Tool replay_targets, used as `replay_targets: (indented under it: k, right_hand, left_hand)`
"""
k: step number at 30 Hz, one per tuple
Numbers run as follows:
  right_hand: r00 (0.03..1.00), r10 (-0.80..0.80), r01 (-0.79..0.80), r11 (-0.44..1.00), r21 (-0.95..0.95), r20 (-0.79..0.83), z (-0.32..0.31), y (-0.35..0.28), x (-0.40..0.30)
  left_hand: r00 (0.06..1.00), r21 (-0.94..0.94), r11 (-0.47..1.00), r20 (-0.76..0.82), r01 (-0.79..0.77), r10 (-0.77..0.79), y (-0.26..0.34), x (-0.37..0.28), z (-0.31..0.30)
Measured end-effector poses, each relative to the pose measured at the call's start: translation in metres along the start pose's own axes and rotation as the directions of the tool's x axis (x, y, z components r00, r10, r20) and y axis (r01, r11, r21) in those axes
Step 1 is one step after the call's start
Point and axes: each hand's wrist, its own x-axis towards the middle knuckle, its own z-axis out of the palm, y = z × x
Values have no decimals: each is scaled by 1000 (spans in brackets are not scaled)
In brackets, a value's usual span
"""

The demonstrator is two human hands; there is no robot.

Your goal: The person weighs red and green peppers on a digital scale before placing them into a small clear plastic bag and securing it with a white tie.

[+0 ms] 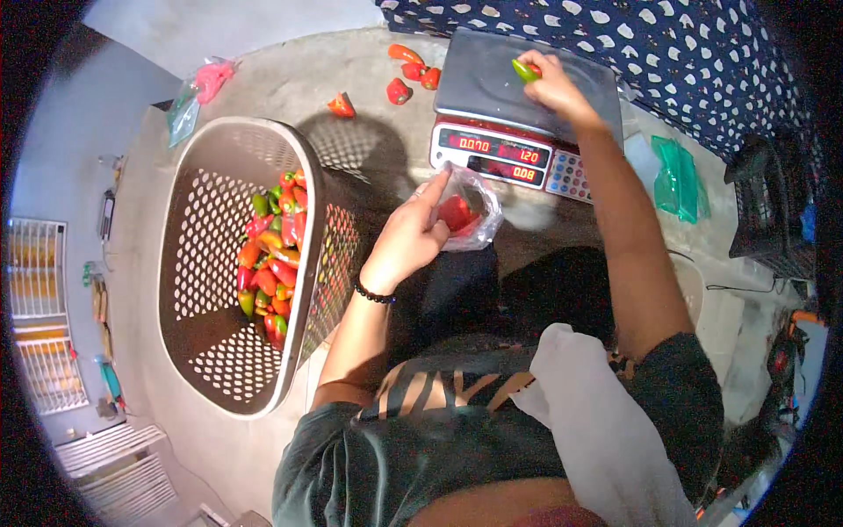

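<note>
My left hand (415,230) grips the rim of a clear plastic bag (490,214), its mouth spread wide. Red peppers (456,214) show inside the bag, which hangs just in front of a digital scale (490,158). Over the scale's metal pan (481,79), my right hand (552,82) holds a green pepper (525,70); a bit of red shows between the fingers, perhaps part of the same pepper or a second one. Red figures are lit on the scale's display. To my left, a large perforated laundry-style basket (306,197) contains many red, green and orange peppers (270,257).
Several loose red peppers (398,91) lie left of the scale, with a broken red piece (341,105) nearer the basket. A pink plastic bag (214,79) lies at far left, green plastic bags (678,178) at right. A dark patterned cloth (593,26) hangs behind; a black crate (767,211) stands far right.
</note>
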Motion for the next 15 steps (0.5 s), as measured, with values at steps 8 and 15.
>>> replay_targets:
  k: [8, 15]
  right_hand:
    - [929, -183, -295, 158, 942, 321, 48, -103, -165]
    - [905, -220, 50, 905, 422, 365, 38, -127, -172]
  left_hand:
    - [970, 137, 976, -151, -169, 190, -10, 6, 19]
    - [979, 98, 992, -178, -79, 95, 9, -11, 28]
